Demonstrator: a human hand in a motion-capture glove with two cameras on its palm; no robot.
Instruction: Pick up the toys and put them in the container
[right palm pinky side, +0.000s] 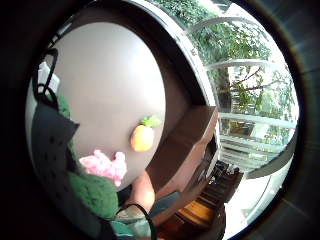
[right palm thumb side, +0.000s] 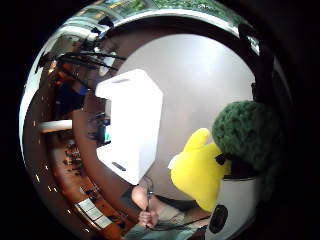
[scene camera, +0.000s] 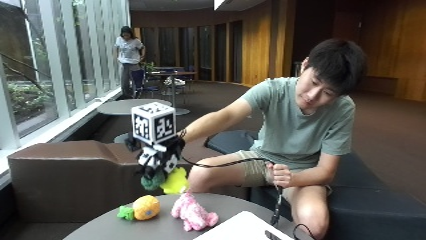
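1. I could read no brand, label or writing on any toy or on the container.
2. The white container (right palm thumb side: 131, 131) stood on the round grey table (scene camera: 133, 227), near the edge closest to me. In the thumb-side palm view it showed a slot handle in each end wall. I could not see inside it, so I cannot say what it held.
3. In the outside view only a white corner of the container showed, just beside the pink toy.
4. My gloved right hand (scene camera: 158, 161) hung above the table, over the toys and apart from the tabletop.
5. My grip was closed around a soft toy with a green knitted part (right palm thumb side: 246, 131) and a yellow part (right palm thumb side: 200, 170). Both parts bulged out below my fingers in the outside view. The palm views showed the green knit pressed close against the palm, with the yellow part beside it.
6. An orange fruit toy (scene camera: 144, 207) with a green leaf lay on the table, below my hand.
7. A pink fluffy toy (scene camera: 193, 213) lay on the table near the orange one, not touching it, between it and the container.
8. My bare left hand (scene camera: 281, 175) rested by my knee, closed around a black cable.
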